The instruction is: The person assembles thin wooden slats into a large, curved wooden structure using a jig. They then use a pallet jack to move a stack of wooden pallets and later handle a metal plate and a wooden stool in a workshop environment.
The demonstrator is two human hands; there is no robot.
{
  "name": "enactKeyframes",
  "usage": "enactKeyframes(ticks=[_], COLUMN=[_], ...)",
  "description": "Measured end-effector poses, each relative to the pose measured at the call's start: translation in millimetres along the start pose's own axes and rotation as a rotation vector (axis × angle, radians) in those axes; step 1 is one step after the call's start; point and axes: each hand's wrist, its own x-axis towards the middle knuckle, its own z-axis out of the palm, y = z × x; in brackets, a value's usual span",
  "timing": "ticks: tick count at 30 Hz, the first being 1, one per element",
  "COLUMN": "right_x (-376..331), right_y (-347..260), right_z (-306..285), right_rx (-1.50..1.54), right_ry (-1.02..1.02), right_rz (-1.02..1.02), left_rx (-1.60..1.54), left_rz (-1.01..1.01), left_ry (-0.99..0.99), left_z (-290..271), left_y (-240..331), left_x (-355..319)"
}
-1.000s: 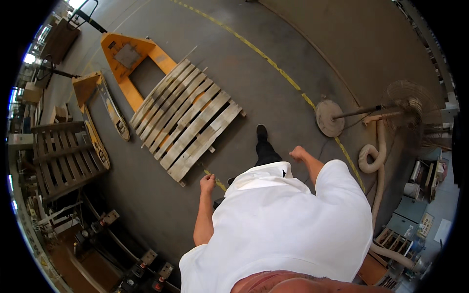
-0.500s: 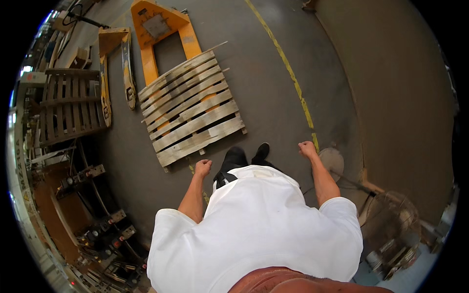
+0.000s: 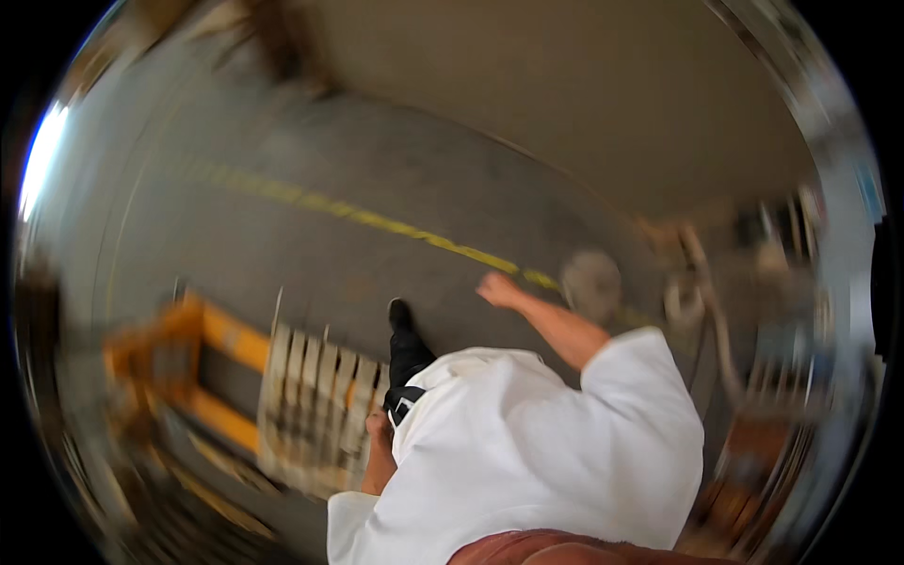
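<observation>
The picture is smeared by motion. My right hand (image 3: 496, 287) is stretched out over the grey floor at the end of my bare forearm; its fingers look curled in and I see nothing in it. My left hand (image 3: 379, 428) hangs low at my side, just right of a pale wooden pallet (image 3: 315, 405), and is partly hidden by my white shirt. Whether it holds anything is too blurred to tell. One black shoe (image 3: 400, 315) steps forward between the hands.
An orange pallet jack (image 3: 202, 367) sits under the pallet's left side. A yellow floor line (image 3: 395, 226) runs across the concrete. A round stand base (image 3: 591, 280) and blurred equipment lie to the right.
The view has swung sharply and blurred. The pallet and jack have shifted from the upper left to the lower left. My right arm has reached further out and my left hand has dropped lower.
</observation>
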Motion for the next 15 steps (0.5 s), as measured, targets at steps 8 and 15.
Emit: enactKeyframes(ticks=[8,15], right_x=[-101.6,-285.8], right_y=[-119.7,-31.7], right_z=[-150.9,67.8], right_rx=[0.6,0.746], right_ry=[0.696,0.684], right_rz=[0.42,1.252], left_rx=[0.052,0.856], left_rz=[0.319,0.727], left_ry=[-0.525,-0.525], left_z=[-79.2,149.3], left_y=[431.2,545.4], left_x=[170.3,82.6])
